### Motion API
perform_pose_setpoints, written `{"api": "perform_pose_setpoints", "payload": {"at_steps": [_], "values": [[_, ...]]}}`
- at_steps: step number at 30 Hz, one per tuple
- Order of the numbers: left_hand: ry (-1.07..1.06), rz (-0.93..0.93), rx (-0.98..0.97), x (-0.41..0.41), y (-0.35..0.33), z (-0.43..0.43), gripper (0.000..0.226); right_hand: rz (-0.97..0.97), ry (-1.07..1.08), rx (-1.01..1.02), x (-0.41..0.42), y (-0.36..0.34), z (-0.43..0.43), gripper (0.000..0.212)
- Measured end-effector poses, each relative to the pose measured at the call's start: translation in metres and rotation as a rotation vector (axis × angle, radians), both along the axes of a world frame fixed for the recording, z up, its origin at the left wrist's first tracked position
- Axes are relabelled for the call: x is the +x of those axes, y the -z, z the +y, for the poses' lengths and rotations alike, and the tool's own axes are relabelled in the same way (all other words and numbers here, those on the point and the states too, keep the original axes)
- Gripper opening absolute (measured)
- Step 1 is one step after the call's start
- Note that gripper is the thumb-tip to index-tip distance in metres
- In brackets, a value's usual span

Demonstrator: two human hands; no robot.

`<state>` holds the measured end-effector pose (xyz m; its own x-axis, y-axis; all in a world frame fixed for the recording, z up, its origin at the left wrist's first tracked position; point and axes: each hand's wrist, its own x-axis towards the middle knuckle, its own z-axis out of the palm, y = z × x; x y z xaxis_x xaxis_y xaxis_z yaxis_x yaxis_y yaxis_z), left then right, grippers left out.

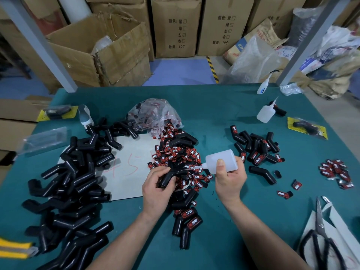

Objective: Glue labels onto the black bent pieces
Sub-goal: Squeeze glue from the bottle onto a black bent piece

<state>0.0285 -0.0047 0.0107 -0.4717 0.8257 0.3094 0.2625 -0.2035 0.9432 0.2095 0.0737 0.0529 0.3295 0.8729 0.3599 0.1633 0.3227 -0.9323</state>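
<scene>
1. Standing at the green table point(214, 117), I saw the left hand point(155, 184) curled round one black bent piece point(165, 179), gripping its lower leg and holding it up just over the heap of red-and-black labels point(175, 152).
2. The right hand point(229, 178) was wrapped round a translucent glue bottle point(222, 161), thumb across its front. The bottle lay on its side, with its nozzle point(196, 169) aimed left at the bend of the held piece.
3. The two hands were near each other but not touching. Whether the nozzle tip met the plastic, I could not tell.
4. It looked to me like the gluing step: adhesive going onto the piece before a label is laid on. I saw no label on the held piece, though part of it was hidden by fingers.
5. The unlabelled pieces point(74, 172) were piled at the left, the labelled pieces point(257, 149) lay at the right, and a few more point(187, 221) lay near the person.
6. The next move, I judged, called for a light squeeze and a small bead. Then the bottle would have to be put down or shifted so fingers could pick a single label from the heap and press it on square.
7. Too much glue would likely smear onto the fingers.
</scene>
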Motion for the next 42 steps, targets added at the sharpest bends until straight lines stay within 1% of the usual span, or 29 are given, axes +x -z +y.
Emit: {"api": "perform_pose_setpoints", "payload": {"at_steps": [5, 16, 24, 29, 32, 35, 39, 42], "values": [[0.0, 0.017, -0.001, 0.0, 0.0009, 0.0004, 0.027, 0.007, -0.013, -0.004, -0.0004, 0.0014, -0.0013, 0.014], [-0.006, 0.042, 0.029, -0.0012, 0.003, 0.0021, 0.03, 0.043, 0.006, -0.026, 0.0004, -0.0026, 0.0013, 0.017], [0.014, 0.021, 0.038, -0.0016, 0.0054, 0.0015, 0.032, 0.011, 0.0, -0.027, -0.0009, -0.0038, -0.0017, 0.016], [0.007, 0.011, 0.042, -0.0017, 0.0053, 0.0027, 0.041, 0.027, 0.001, -0.033, 0.0026, -0.0027, 0.0023, 0.017], [0.006, 0.004, 0.05, -0.0015, 0.0038, 0.0029, 0.049, -0.003, -0.005, -0.021, 0.0008, -0.0019, -0.0002, 0.016], [0.001, 0.001, 0.056, -0.0025, 0.004, 0.0028, 0.051, -0.002, 0.001, -0.019, 0.0018, -0.0031, -0.0001, 0.017], [-0.004, -0.002, 0.057, -0.0017, 0.0035, 0.0035, 0.051, 0.007, 0.014, -0.028, 0.0044, -0.0029, 0.0029, 0.018], [-0.01, -0.004, 0.055, -0.002, 0.0059, 0.0049, 0.043, 0.004, 0.022, -0.052, 0.0023, -0.0004, 0.0012, 0.018]]}}
